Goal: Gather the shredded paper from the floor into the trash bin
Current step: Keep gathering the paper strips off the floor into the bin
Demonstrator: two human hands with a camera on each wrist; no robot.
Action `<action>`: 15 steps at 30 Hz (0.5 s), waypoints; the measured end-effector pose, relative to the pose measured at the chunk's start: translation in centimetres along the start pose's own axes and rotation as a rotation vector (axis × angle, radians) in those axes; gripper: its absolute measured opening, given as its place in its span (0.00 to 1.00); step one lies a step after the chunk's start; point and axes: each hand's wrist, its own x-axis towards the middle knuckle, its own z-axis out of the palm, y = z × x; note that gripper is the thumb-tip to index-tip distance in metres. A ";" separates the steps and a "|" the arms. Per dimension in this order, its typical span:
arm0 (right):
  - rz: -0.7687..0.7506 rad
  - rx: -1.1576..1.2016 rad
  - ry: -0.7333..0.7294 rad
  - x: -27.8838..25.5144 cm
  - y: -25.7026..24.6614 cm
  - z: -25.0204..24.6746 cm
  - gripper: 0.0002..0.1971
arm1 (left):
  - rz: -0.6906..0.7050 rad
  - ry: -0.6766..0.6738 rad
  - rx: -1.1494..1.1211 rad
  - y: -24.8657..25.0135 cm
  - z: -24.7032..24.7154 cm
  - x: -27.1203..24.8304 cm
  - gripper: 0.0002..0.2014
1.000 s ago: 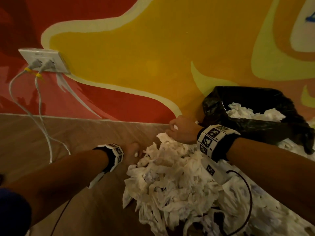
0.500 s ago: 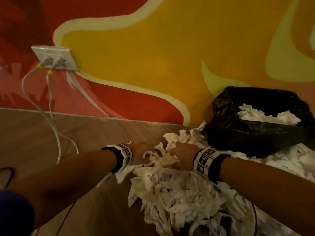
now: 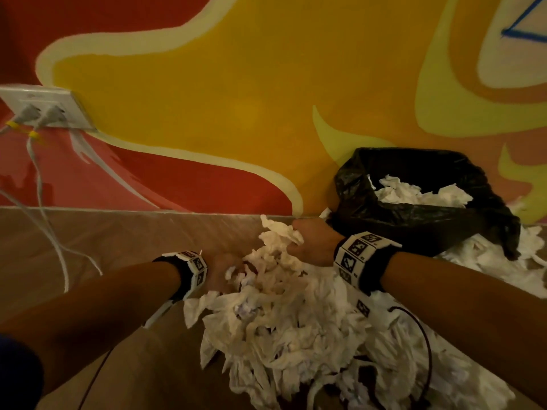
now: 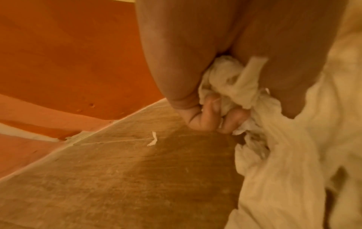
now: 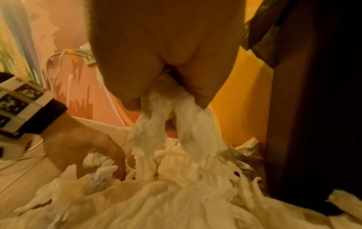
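Observation:
A big heap of white shredded paper (image 3: 296, 329) lies on the wooden floor in front of a trash bin lined with a black bag (image 3: 420, 220), which stands against the wall at the right and holds some shreds. My right hand (image 3: 310, 241) grips a bunch of shreds (image 5: 176, 120) just left of the bin, lifted a little above the heap. At the heap's left edge my left hand (image 3: 222, 273) is buried in the paper, its fingers (image 4: 201, 119) curled round a wad (image 4: 231, 77).
A painted red and yellow wall (image 3: 236, 99) runs behind. A white wall socket (image 3: 44, 108) with plugged-in white cables (image 3: 50, 232) is at the far left. More shreds (image 3: 488, 261) lie right of the bin. One loose strip (image 4: 153, 138) lies on the floor.
My right hand dipped into the heap, closed on a bunch of shreds and has risen toward the bin. The left hand has dug deeper into the heap's left edge.

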 end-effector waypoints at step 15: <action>-0.092 0.334 -0.015 -1.1 -0.3 -1.1 0.22 | -0.053 0.306 -0.038 3.2 -4.9 -0.7 0.17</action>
